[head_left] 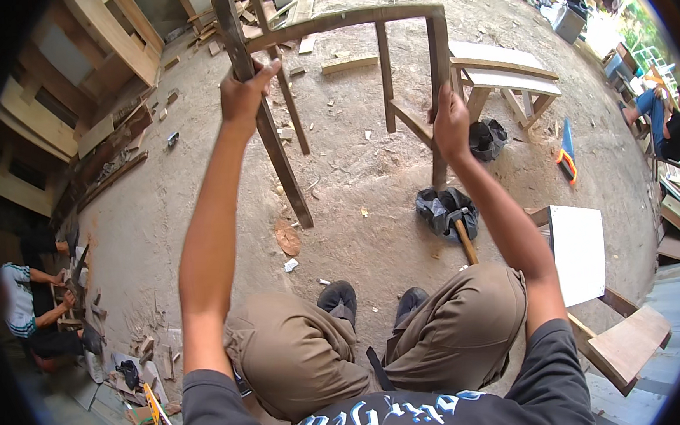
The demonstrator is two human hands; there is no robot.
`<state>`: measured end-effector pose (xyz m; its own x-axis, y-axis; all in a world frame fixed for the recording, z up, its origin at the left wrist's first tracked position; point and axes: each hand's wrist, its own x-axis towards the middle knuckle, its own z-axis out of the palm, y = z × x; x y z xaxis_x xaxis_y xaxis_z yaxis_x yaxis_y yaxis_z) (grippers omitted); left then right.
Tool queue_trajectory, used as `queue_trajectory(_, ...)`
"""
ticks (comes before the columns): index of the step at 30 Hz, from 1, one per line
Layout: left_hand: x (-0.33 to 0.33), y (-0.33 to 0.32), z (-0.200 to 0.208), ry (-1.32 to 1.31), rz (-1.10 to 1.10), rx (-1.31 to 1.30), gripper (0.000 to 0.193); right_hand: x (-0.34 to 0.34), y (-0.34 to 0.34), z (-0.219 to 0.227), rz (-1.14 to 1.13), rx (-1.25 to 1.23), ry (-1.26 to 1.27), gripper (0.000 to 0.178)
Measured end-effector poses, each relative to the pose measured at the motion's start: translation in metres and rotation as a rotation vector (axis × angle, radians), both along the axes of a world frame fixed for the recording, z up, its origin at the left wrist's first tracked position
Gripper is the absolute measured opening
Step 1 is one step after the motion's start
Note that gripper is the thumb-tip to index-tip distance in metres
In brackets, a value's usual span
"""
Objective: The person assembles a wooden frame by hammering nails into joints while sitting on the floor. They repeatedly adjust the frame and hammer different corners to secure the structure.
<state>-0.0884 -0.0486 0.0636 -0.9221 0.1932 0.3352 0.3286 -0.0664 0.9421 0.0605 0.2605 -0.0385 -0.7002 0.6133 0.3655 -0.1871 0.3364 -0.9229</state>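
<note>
A: Wooden frame [321,27] upright on dirt. Left hand [244,94] clenched round one leg, right hand [450,125] clamped on another.
B: Looks stiff, light, splintery; grip legs midway.

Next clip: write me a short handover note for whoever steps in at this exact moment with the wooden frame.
Left hand: grip closed on the frame's dark left leg.
Right hand: grip closed on the right leg.
Wooden frame stands tilted on the dirt, top rail and a diagonal brace already joined.
Hammer lies on a black bag by the right knee, untouched.
Left to do: cannot tell from this view.
</note>
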Motion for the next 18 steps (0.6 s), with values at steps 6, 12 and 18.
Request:
queue_trajectory(6,0.014,0.013,-0.085,0.173,0.118,-0.098,0.015,0.038,0.007,-0.091,0.14,0.057,0.011,0.038)
queue_trajectory(12,0.042,-0.01,-0.121,0.206,0.131,-0.065,0.015,0.093,-0.005,-0.117,0.357,0.113,-0.059,0.033)
queue_trajectory(18,0.061,-0.061,-0.156,0.121,0.136,-0.14,0.01,0.087,-0.022,-0.139,0.23,-0.132,0.008,0.031)
